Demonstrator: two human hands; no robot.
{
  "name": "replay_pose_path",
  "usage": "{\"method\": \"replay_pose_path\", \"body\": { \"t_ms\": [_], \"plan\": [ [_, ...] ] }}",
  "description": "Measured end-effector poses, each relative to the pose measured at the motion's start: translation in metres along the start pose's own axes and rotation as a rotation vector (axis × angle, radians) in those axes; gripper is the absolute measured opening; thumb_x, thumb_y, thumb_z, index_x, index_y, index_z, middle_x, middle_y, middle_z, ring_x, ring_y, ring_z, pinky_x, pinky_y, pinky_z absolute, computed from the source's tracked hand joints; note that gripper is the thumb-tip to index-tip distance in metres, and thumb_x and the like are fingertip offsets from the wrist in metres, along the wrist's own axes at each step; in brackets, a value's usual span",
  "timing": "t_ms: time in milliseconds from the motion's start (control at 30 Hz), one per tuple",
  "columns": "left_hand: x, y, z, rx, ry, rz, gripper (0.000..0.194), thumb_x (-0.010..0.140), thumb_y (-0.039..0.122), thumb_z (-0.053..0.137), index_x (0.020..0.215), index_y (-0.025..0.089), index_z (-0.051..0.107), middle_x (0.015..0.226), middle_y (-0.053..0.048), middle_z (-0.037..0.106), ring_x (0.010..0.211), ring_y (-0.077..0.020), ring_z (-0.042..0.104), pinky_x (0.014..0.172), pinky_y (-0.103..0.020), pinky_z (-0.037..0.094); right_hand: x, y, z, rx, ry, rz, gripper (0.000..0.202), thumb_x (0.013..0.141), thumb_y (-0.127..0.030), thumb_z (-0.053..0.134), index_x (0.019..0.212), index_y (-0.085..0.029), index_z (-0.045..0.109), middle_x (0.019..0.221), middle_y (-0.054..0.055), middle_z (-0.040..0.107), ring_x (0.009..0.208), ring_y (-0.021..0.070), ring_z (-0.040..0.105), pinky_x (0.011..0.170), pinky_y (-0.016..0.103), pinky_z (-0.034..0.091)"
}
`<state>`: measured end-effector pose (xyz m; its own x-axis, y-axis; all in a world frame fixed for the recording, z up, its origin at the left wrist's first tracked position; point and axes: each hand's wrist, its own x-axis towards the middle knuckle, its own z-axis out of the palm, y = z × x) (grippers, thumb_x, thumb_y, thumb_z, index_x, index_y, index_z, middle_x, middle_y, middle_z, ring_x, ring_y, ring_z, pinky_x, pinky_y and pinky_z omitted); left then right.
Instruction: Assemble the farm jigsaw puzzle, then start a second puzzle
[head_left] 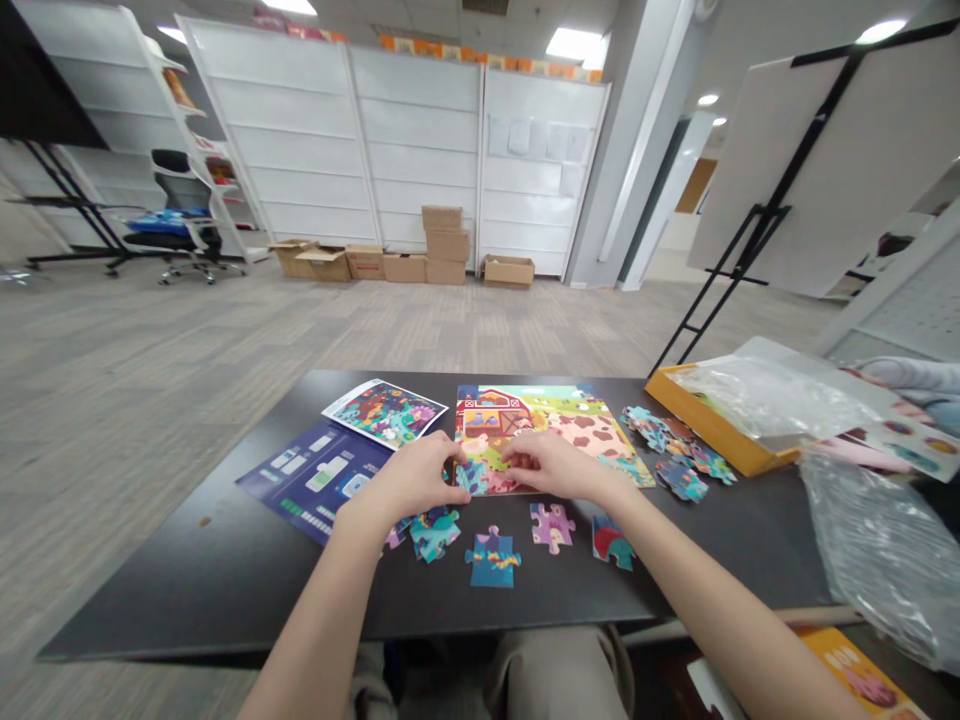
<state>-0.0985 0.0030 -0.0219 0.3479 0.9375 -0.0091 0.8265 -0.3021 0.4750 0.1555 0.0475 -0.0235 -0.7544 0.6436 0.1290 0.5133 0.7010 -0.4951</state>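
Observation:
A farm-scene puzzle (585,410) with a red barn and a spotted cow lies flat on the black table. At its lower left corner, my left hand (420,475) has thumb and fingers closed at the edges of a teal puzzle piece (472,476). My right hand (559,465) rests on the puzzle's lower middle, fingers bent and slightly apart; nothing shows between them. Nearer me lie a blue piece (493,560), a pink-purple piece (553,527) and a red-and-teal piece (613,543). Several teal pieces (435,533) lie below my left wrist.
Left of the puzzle, a colourful picture sheet (386,412) overlaps a dark blue leaflet (307,475). More loose pieces (681,478) are heaped at the right, beside a yellow box (712,430) holding clear plastic. A crumpled plastic bag (877,550) hangs over the right edge.

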Motion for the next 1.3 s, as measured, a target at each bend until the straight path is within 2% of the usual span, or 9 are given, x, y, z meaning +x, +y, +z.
{"method": "replay_pose_path", "body": {
  "t_ms": [167, 433, 600, 767, 933, 1033, 1133, 1233, 1300],
  "plan": [
    [-0.002, -0.005, -0.001, -0.013, -0.007, -0.005, 0.041, 0.068, 0.040, 0.076, 0.104, 0.022, 0.074, 0.092, -0.004, 0.068, 0.080, -0.0211, 0.064, 0.070, -0.028, 0.044, 0.000, -0.005, -0.002, -0.020, -0.028, -0.003, 0.008, 0.093, -0.025, 0.066, 0.092, -0.019, 0.069, 0.088, 0.003, 0.070, 0.080, 0.0164, 0.061, 0.072, 0.028, 0.045],
    [-0.003, -0.006, -0.003, -0.040, -0.038, -0.039, 0.045, 0.068, 0.042, 0.077, 0.108, 0.021, 0.073, 0.088, -0.003, 0.068, 0.081, -0.0219, 0.064, 0.069, -0.027, 0.044, 0.000, -0.007, -0.003, -0.031, -0.038, 0.002, 0.010, 0.095, -0.025, 0.064, 0.089, -0.019, 0.068, 0.087, 0.003, 0.069, 0.078, 0.0163, 0.060, 0.070, 0.027, 0.043],
    [-0.001, -0.002, -0.005, -0.032, -0.033, -0.055, 0.042, 0.065, 0.039, 0.077, 0.104, 0.022, 0.073, 0.086, -0.002, 0.068, 0.079, -0.0212, 0.064, 0.067, -0.027, 0.043, 0.000, -0.005, -0.002, -0.044, -0.031, -0.003, 0.008, 0.094, -0.026, 0.065, 0.095, -0.020, 0.070, 0.091, 0.004, 0.071, 0.082, 0.0170, 0.063, 0.073, 0.027, 0.044],
    [0.000, 0.001, -0.008, 0.003, -0.048, -0.081, 0.042, 0.065, 0.041, 0.075, 0.103, 0.023, 0.072, 0.086, -0.001, 0.068, 0.079, -0.0212, 0.064, 0.067, -0.027, 0.043, 0.001, -0.003, -0.001, -0.056, -0.028, -0.011, 0.010, 0.093, -0.026, 0.065, 0.099, -0.020, 0.072, 0.090, 0.003, 0.073, 0.077, 0.0164, 0.063, 0.068, 0.026, 0.043],
    [-0.001, 0.000, -0.009, -0.009, -0.067, -0.079, 0.044, 0.065, 0.042, 0.074, 0.103, 0.020, 0.071, 0.083, -0.002, 0.067, 0.075, -0.0213, 0.063, 0.065, -0.028, 0.043, 0.000, -0.007, -0.006, -0.043, 0.019, -0.044, 0.012, 0.094, -0.024, 0.063, 0.100, -0.020, 0.073, 0.094, 0.005, 0.075, 0.084, 0.0176, 0.066, 0.076, 0.028, 0.047],
    [0.001, -0.001, -0.009, -0.057, -0.051, -0.066, 0.051, 0.066, 0.047, 0.075, 0.108, 0.020, 0.068, 0.086, -0.002, 0.068, 0.075, -0.0207, 0.063, 0.066, -0.028, 0.043, -0.002, -0.009, -0.019, -0.007, 0.146, -0.072, 0.014, 0.096, -0.026, 0.061, 0.100, -0.020, 0.073, 0.100, 0.005, 0.076, 0.089, 0.0177, 0.067, 0.080, 0.029, 0.049],
    [0.004, 0.002, -0.011, -0.061, 0.023, -0.038, 0.051, 0.073, 0.051, 0.072, 0.113, 0.020, 0.067, 0.087, -0.003, 0.069, 0.077, -0.0214, 0.063, 0.067, -0.029, 0.043, -0.010, 0.005, -0.047, 0.005, 0.343, 0.026, 0.018, 0.096, -0.029, 0.059, 0.099, -0.020, 0.073, 0.095, 0.004, 0.076, 0.082, 0.0167, 0.067, 0.076, 0.029, 0.050],
    [0.008, 0.009, -0.013, -0.009, 0.112, -0.009, 0.042, 0.083, 0.051, 0.063, 0.109, 0.019, 0.068, 0.087, -0.005, 0.069, 0.077, -0.0221, 0.063, 0.068, -0.030, 0.042, -0.032, 0.043, -0.086, -0.032, 0.511, 0.246, 0.021, 0.092, -0.033, 0.061, 0.098, -0.018, 0.073, 0.084, 0.006, 0.075, 0.075, 0.0182, 0.067, 0.072, 0.030, 0.052],
    [0.011, 0.013, -0.015, 0.016, 0.158, 0.007, 0.038, 0.089, 0.050, 0.056, 0.105, 0.019, 0.069, 0.088, -0.005, 0.070, 0.078, -0.0221, 0.062, 0.068, -0.030, 0.041, -0.053, 0.074, -0.110, -0.111, 0.524, 0.392, 0.019, 0.087, -0.032, 0.063, 0.095, -0.017, 0.074, 0.085, 0.007, 0.076, 0.076, 0.0196, 0.068, 0.072, 0.031, 0.052]
  ]
}}
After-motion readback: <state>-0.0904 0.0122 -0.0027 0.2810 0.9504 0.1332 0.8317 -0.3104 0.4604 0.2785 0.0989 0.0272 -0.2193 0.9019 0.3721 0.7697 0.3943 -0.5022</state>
